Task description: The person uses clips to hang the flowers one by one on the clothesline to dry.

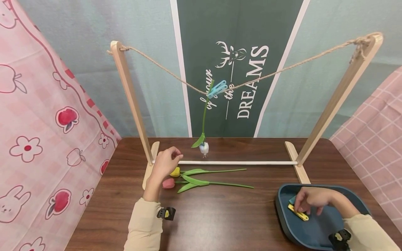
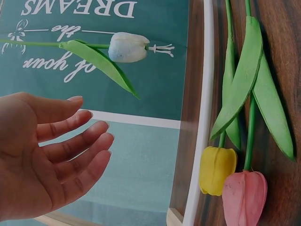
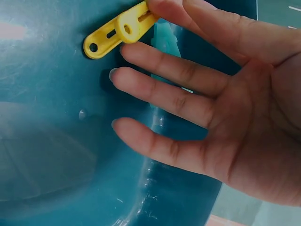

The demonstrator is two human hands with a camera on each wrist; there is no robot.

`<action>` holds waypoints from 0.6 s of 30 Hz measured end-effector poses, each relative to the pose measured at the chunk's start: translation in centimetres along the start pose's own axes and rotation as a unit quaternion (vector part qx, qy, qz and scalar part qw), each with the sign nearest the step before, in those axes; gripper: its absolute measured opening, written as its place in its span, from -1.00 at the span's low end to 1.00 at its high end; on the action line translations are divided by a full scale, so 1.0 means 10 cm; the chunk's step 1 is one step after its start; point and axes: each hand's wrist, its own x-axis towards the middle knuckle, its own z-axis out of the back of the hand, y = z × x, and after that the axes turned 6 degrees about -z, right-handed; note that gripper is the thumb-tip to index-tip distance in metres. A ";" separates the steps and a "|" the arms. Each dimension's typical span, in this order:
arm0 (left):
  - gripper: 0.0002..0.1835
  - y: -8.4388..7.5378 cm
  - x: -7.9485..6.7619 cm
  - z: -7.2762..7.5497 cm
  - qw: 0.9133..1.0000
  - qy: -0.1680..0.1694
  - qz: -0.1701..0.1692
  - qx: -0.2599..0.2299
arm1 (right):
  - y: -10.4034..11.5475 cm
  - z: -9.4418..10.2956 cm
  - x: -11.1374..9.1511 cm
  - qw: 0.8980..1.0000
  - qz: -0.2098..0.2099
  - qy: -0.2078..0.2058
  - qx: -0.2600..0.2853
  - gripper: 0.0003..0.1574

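Observation:
My left hand (image 1: 166, 161), fingers loosely bent and holding nothing, is over the left end of the white rod. Just beyond it, a white tulip (image 2: 129, 47) hangs head down from a blue clothespin (image 1: 217, 89) on the rope. Below the hand lie a yellow tulip (image 2: 217, 170) and a pink tulip (image 2: 244, 195), stems pointing right. Inside the blue basin, my right hand (image 1: 317, 198) pinches a yellow clothespin (image 3: 110, 35) at one end between thumb and index finger; the thumb tip is out of the right wrist view. Its other fingers are spread. A teal clothespin (image 3: 165, 40) lies partly hidden behind them.
A wooden frame with a left post (image 1: 132, 101) and a right post (image 1: 339, 101) carries the sagging rope (image 1: 282, 69). A white rod (image 1: 238, 162) joins the posts low down. The blue basin (image 1: 284, 223) stands on the brown table (image 1: 220, 216) at front right.

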 end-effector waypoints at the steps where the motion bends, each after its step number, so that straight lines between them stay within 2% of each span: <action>1: -0.92 0.00 0.00 0.00 1.000 0.000 0.000 0.000 | 0.00 0.00 0.00 1.000 0.001 0.003 -0.001 -0.83; 11: -0.92 0.03 -0.02 -0.02 1.000 0.002 0.000 -0.005 | -0.04 -0.06 0.03 1.000 0.003 0.012 -0.005 -0.82; 18: -0.92 0.05 -0.03 -0.03 1.000 0.008 0.008 -0.008 | -0.07 -0.05 0.03 0.999 0.039 0.006 0.009 -0.83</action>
